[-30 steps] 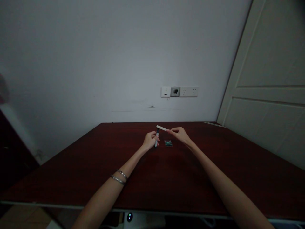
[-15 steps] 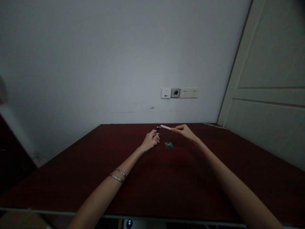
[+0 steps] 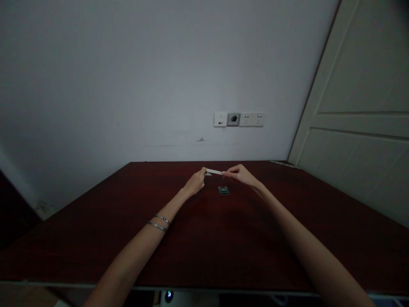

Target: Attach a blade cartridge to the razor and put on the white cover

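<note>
My right hand [image 3: 240,175] pinches the right end of a slim white stick [image 3: 214,172], held nearly level above the table. The fingers of my left hand [image 3: 196,181] are closed at the stick's other end. Just under the stick, beside the left fingertips, a small pale piece [image 3: 208,174] shows; it may be the head of the razor-like tool, whose handle is hidden. I cannot tell whether the left hand still holds that tool. A small clear packet with green contents [image 3: 223,190] lies on the table between and nearer than the hands.
The dark red table [image 3: 179,256] reaches back to a pale wall [image 3: 143,85] with a row of sockets [image 3: 252,120]. A white panelled door [image 3: 358,123] stands at the right. Under the front edge is a small round device with a lit display [image 3: 169,295].
My left hand has turned and come to the stick's left end; the razor-like tool's handle has gone out of sight. My right hand has shifted slightly left with the stick.
</note>
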`<state>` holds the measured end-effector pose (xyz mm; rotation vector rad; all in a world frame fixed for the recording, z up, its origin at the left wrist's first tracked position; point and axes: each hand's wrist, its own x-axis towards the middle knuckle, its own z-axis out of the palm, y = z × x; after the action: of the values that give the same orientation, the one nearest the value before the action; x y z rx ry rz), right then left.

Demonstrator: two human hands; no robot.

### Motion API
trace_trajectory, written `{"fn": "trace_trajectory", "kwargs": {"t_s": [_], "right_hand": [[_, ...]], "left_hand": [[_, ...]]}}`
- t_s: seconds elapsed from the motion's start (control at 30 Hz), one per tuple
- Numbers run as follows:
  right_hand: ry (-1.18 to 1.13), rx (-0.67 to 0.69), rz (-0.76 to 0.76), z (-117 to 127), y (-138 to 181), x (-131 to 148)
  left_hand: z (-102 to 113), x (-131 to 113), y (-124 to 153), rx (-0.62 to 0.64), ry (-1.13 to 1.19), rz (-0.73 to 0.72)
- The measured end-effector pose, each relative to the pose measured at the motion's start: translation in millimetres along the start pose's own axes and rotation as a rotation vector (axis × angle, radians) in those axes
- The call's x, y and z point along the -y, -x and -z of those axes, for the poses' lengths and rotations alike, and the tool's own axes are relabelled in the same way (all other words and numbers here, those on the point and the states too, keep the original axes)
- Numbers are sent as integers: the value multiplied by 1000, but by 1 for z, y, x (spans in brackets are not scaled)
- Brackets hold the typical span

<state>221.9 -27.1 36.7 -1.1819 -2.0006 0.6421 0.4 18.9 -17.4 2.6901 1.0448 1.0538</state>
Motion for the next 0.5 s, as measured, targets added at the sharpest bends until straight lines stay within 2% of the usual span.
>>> {"fn": "trace_trajectory", "kwargs": {"t_s": [0.1, 0.27, 0.37, 0.5], "right_hand": [[19, 29, 4, -1, 1, -4], [44, -11, -41, 6, 4, -20], [41, -3, -16, 1, 5, -16], [65, 37, 17, -1, 9, -11]], "left_hand": [[0, 5, 1, -25, 4, -29], [3, 7, 3, -5, -49, 32], [2, 7, 4, 14, -54, 31], [0, 9, 5, 18, -54, -38]]}}
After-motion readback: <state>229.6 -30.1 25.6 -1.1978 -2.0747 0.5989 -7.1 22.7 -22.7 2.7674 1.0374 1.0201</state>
